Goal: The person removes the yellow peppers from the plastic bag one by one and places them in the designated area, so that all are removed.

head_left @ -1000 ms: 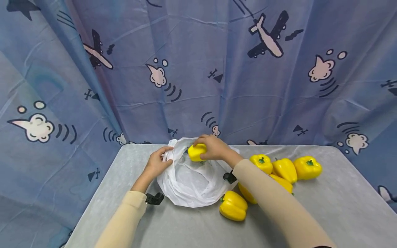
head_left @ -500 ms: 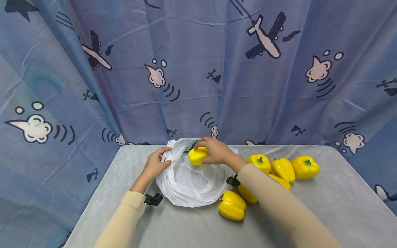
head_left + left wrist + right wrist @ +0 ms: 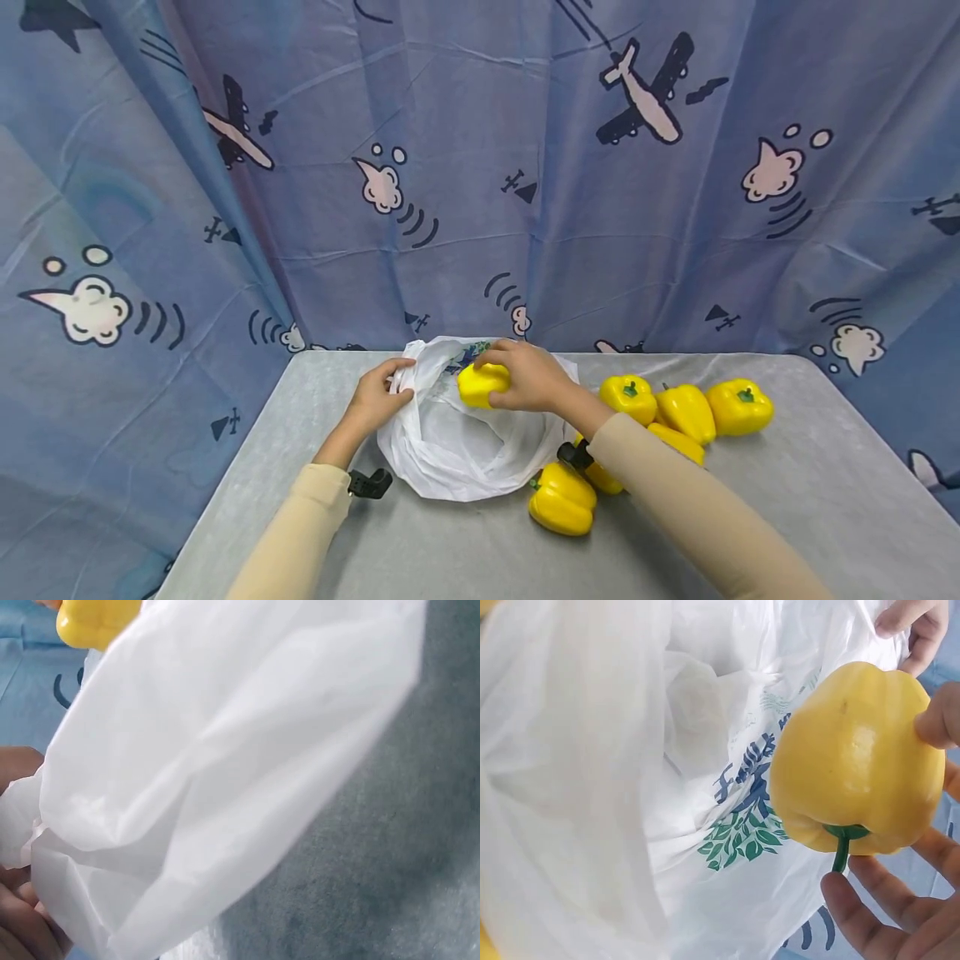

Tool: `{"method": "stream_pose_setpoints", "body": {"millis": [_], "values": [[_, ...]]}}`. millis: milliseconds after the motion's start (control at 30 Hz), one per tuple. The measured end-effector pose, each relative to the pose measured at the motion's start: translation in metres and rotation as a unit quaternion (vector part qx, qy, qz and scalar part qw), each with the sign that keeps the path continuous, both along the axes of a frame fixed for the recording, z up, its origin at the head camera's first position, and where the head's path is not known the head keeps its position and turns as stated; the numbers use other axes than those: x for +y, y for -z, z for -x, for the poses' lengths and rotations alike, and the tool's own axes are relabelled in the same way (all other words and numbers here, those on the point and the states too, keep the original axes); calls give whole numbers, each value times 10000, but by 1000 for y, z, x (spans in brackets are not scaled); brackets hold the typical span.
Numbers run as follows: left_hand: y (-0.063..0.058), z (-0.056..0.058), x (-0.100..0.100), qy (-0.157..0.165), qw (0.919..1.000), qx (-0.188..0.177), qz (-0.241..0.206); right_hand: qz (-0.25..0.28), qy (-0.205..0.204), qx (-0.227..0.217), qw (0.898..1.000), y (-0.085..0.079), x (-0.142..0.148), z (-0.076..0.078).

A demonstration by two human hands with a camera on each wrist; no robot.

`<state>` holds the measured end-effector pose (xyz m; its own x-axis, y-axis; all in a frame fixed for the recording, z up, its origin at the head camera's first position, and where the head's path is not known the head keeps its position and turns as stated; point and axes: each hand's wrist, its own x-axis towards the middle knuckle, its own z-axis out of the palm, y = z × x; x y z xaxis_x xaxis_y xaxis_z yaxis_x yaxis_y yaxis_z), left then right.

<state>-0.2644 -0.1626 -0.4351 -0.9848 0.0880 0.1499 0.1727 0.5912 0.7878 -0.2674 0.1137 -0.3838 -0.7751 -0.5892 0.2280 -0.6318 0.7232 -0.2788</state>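
Over the mouth of a white plastic bag (image 3: 457,467), my right hand (image 3: 534,377) grips a yellow bell pepper (image 3: 482,386). The right wrist view shows this yellow pepper (image 3: 855,761) with its green stem pointing down, thumb on one side and fingers on the other. At the bag's left rim, my left hand (image 3: 378,396) pinches the plastic between thumb and fingers. The left wrist view is mostly filled by the bag's side (image 3: 217,750). Green and blue print (image 3: 746,832) shows on the inside of the bag. The bag stands with its mouth spread.
Several yellow bell peppers lie right of the bag, the nearest pepper (image 3: 562,500) by its front right side and others (image 3: 738,407) farther back. My right forearm (image 3: 675,492) crosses over some of them. A patterned blue curtain (image 3: 450,208) hangs behind the grey table (image 3: 810,500).
My right hand, with the pepper in it, has shifted slightly right and toward me over the bag. More of the bag's print shows. My left hand stays at the rim.
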Motion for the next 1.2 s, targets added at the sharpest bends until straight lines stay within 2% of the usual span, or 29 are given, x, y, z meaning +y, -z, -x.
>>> {"method": "stream_pose_setpoints", "body": {"millis": [200, 567, 800, 1200], "values": [[-1, -2, -4, -30, 10000, -91, 13, 237, 54, -89, 9997, -4, 4, -9], [-2, -3, -6, -26, 10000, -28, 5, 464, 251, -40, 9986, -20, 19, -25], [-4, -6, -8, -61, 10000, -66, 35, 761, 129, 83, 9970, -30, 31, -33], [-1, -7, -10, -19, 10000, -81, 53, 725, 566, 244, 9955, -47, 62, -51]]}}
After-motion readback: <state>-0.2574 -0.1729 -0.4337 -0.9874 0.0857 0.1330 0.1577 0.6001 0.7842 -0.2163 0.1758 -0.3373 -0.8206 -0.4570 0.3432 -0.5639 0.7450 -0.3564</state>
